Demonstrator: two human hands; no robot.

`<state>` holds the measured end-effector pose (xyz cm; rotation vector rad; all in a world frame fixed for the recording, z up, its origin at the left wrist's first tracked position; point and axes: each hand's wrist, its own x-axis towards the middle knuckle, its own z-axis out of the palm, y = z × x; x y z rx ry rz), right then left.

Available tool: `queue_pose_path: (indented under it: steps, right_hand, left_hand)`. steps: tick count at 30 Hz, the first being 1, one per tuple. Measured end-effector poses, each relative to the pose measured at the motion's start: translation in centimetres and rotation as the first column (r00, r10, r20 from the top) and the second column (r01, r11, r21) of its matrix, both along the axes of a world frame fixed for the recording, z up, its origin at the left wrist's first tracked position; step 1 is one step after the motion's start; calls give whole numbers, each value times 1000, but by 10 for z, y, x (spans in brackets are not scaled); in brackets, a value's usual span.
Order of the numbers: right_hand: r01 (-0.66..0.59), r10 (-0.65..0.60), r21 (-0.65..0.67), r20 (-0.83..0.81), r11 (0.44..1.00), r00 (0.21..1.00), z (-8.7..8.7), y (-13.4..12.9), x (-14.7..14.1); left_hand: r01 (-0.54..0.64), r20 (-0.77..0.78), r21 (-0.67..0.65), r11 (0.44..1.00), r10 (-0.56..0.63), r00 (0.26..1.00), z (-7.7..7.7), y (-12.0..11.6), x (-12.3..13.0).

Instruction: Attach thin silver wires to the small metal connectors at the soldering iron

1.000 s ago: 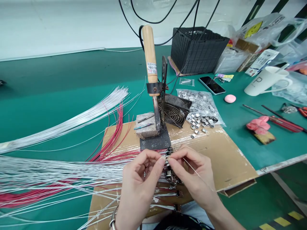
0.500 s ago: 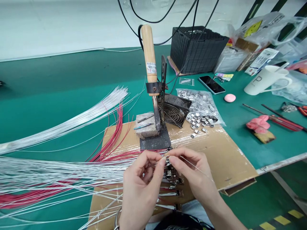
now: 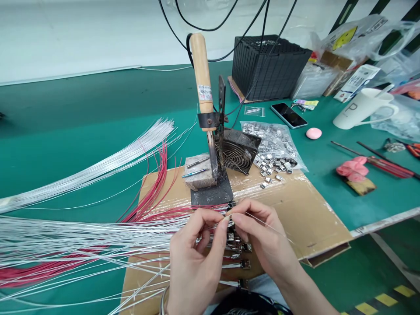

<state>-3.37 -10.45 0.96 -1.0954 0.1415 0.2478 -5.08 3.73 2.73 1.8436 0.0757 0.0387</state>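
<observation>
My left hand point(image 3: 198, 258) and my right hand point(image 3: 262, 229) meet fingertip to fingertip over the cardboard point(image 3: 295, 218), both pinched closed. From my right fingers a thin pale wire point(image 3: 259, 219) trails toward the right wrist. What the left fingertips grip is too small and covered to make out. Beneath the hands, small metal connectors point(image 3: 245, 264) sit in a column at the ends of white wires point(image 3: 98, 238). Just beyond stands a wooden-handled soldering iron point(image 3: 201, 70), clamped upright with its tip down beside a grey block point(image 3: 200, 175).
Red wires point(image 3: 159, 183) and another white wire bundle point(image 3: 131, 151) lie at left. Behind the iron are a small fan point(image 3: 238, 155), a bag of connectors point(image 3: 272, 135) and a black crate point(image 3: 269, 70). Farther right lie a phone point(image 3: 288, 115), a mug point(image 3: 357, 109) and a pink sponge point(image 3: 351, 168).
Both hands keep their pinch at nearly the same spot, with small finger shifts. The whole view has moved slightly.
</observation>
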Motion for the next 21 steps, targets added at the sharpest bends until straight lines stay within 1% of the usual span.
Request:
queue_pose_path:
  steps: [2,4,7,9,10,12,15,17,21]
  right_hand:
    - [-20,21,19,-29,1000,999,2,-2,3]
    - [-71,71,13,-44,997,996,4,-7,7]
    - [-173,172,-33,-36,984,984,7,-14,14]
    - [-200,200,-60,-11,978,980,9,-17,16]
    - [-195,195,-67,3,979,981,9,-17,16]
    - [-152,153,-60,14,987,988,9,-14,13]
    - [-63,63,-14,-5,998,998,5,-4,8]
    - [-17,17,22,-17,1000,1000,3,1,6]
    - [9,-8,41,-22,999,1000,2,6,5]
  left_hand:
    - [29,-23,-9,1000,-29,999,1,2,1]
    - [97,-62,-35,995,-99,993,4,6,3]
    - [190,-125,-102,976,-202,971,9,12,8]
    - [199,-141,-136,971,-218,966,12,14,11]
    - [192,-136,-144,971,-212,968,12,13,11]
    - [144,-106,-131,981,-158,982,11,10,10]
    - [2,-30,-70,998,-4,1000,6,3,4]
    - [-69,18,-42,997,70,997,2,-2,0]
    - [-106,35,-59,993,109,993,-2,-5,-2]
